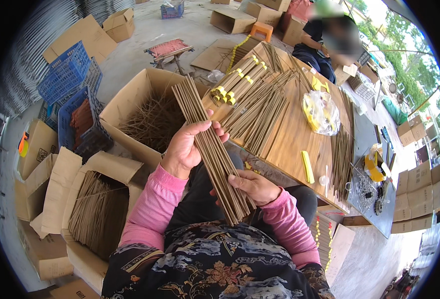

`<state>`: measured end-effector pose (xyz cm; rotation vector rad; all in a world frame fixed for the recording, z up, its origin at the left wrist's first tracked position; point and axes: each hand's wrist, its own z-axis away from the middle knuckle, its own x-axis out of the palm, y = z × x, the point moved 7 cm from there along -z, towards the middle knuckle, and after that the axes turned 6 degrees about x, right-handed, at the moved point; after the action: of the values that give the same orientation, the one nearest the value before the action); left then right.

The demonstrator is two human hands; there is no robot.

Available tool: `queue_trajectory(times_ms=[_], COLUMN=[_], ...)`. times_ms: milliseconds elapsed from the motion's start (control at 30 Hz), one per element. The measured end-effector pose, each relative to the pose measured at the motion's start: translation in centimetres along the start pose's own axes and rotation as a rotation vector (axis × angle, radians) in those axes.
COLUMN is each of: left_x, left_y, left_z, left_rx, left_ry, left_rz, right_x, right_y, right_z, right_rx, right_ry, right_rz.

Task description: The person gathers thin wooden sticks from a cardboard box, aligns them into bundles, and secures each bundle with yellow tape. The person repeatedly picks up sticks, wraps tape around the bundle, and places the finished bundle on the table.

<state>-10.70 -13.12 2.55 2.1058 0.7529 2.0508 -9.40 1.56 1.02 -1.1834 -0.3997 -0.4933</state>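
A bundle of thin brown sticks, like incense sticks (211, 145), lies slanted across my lap, held in both hands. My left hand (187, 144) wraps round its upper middle, thumb on top. Lower down, my right hand (256, 186) grips the bundle near its bottom end, thumb pressed on the sticks. Just beyond, loose sticks (260, 119) are spread on the wooden table (299, 134). Several bundles bound with yellow bands (236, 79) rest at the table's far left corner.
Open cardboard boxes of sticks stand left, one (122, 107) behind the other (92, 162). Blue crates (83, 129) are beyond. A plastic bag (320, 112) and yellow strips (307, 167) lie on the table. A grey side table (379, 209) holds metal bits. Another person (319, 45) sits at the far right.
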Motion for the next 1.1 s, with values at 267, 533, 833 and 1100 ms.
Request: queue_trajectory(times_ms=[267, 533, 833, 1100], left_x=[4.1, 6.0, 15.4, 15.7], left_y=[-2.1, -1.3, -5.9, -16.6], left_z=[-3.7, -7.9, -9.9, -12.5], left_rx=[0.030, 0.110, 0.308, 0.345], left_ry=[0.022, -0.001, -0.281, -0.424], left_rz=[-0.234, -0.245, -0.557, -0.688], right_x=[-2.1, -6.8, -15.3, -18.0], right_y=[-0.6, 1.2, -5.4, -8.1], right_z=[1.5, 6.4, 14.8, 12.2], right_rx=[-0.102, -0.082, -0.669, -0.808], right_ry=[0.051, 0.003, 0.647, 0.886], right_rz=[0.001, 0.044, 0.166, 0.590])
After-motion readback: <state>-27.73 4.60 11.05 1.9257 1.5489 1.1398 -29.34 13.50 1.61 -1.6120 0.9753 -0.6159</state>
